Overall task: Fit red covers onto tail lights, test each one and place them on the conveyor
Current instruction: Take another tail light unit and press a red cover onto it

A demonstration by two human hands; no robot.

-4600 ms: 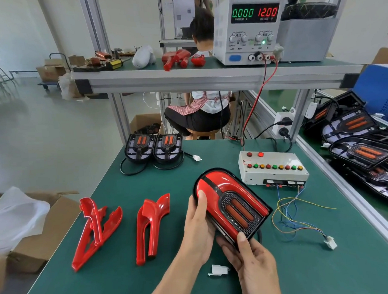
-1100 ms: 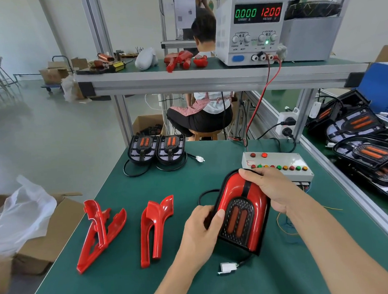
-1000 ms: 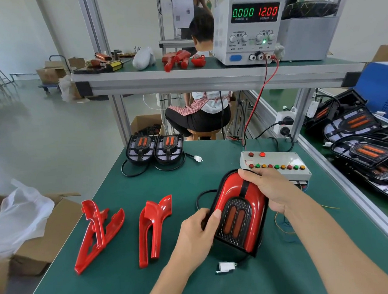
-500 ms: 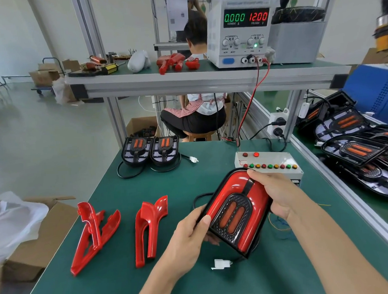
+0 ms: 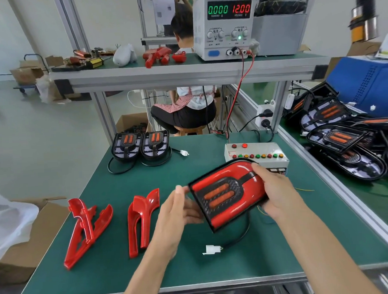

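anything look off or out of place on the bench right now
Nothing looks damaged or spilled. The tail light is held tilted above the table by the right hand, the left hand at its edge. Its white plug lies loose on the mat, unconnected.

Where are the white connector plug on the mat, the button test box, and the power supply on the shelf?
white connector plug (image 5: 212, 249), head view, on the middle of its white housing.
button test box (image 5: 255, 149), head view, on its bare top panel.
power supply (image 5: 225, 37), head view, on its front panel between the knobs.
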